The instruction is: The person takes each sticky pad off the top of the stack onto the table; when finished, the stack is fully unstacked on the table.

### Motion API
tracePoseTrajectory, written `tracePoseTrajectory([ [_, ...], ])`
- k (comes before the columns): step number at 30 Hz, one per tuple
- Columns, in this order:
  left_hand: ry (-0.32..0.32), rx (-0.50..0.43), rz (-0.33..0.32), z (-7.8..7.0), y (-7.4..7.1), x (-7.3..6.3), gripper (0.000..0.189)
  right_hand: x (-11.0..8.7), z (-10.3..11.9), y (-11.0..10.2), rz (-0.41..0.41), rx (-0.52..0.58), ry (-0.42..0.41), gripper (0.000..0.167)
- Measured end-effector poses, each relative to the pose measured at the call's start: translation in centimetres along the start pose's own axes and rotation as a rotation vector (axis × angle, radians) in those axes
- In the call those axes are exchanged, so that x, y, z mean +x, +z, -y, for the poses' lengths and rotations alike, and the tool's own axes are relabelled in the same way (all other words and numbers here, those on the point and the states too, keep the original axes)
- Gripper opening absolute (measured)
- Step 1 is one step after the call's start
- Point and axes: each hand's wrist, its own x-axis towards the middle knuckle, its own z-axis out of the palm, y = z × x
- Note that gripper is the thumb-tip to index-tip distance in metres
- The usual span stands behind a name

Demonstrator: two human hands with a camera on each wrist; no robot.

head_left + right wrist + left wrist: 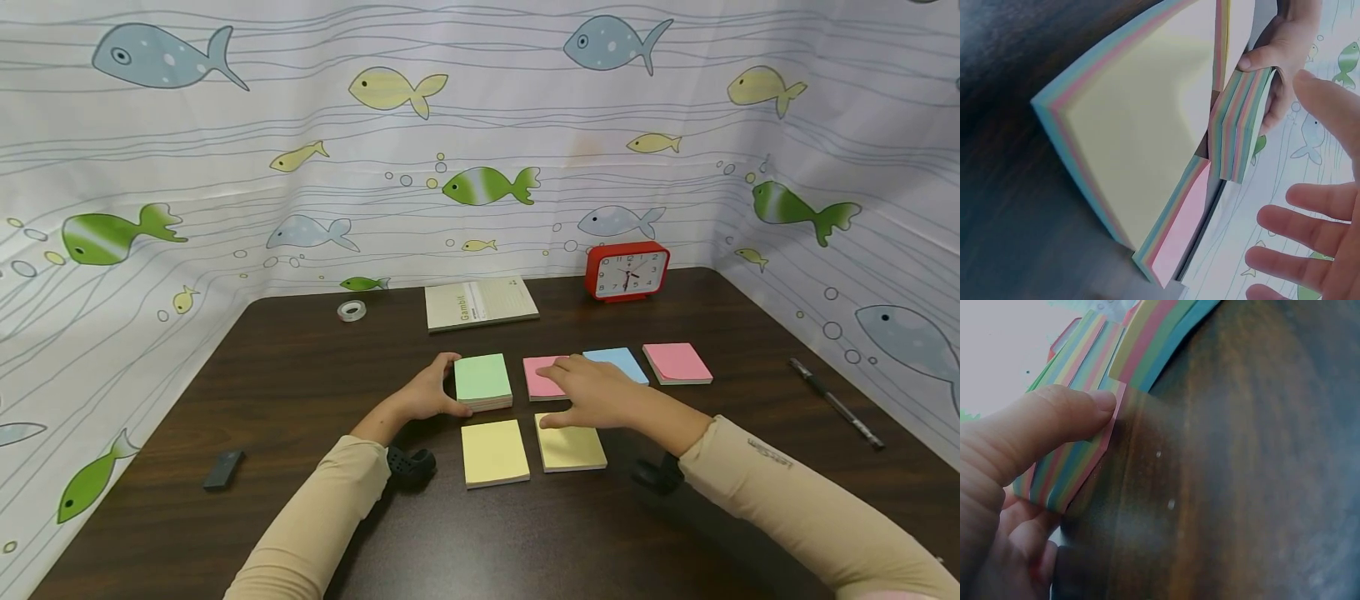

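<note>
A stack of sticky note pads with a green top (pixel 483 377) stands on the dark table. My left hand (pixel 429 390) holds it at its left side, the thumb (pixel 1069 412) pressed to its striped near edge. My right hand (pixel 600 392) hovers with fingers spread over a pink sticky note pad (pixel 542 385) and a yellow sticky note pad (pixel 573 450), partly hiding both. In the right wrist view its fingers (pixel 1300 219) hold nothing. Another yellow pad (pixel 495 454) lies in front of the stack. A blue pad (pixel 618 364) shows behind the right hand.
Farther right lies another pink pad (pixel 677 363), with a pen (pixel 836 402) near the table's right side. Along the back are a tape roll (pixel 351 311), a notebook (pixel 482 303) and a red clock (pixel 627 272). A small dark block (pixel 223 470) lies at left.
</note>
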Motion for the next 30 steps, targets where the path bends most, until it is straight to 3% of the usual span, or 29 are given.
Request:
tracePoseTrajectory([
  [30,0.003,-0.006,-0.021,0.0,0.2,0.0,0.091,4.0,1.5,-0.6,-0.028,0.017,-0.002,0.071],
])
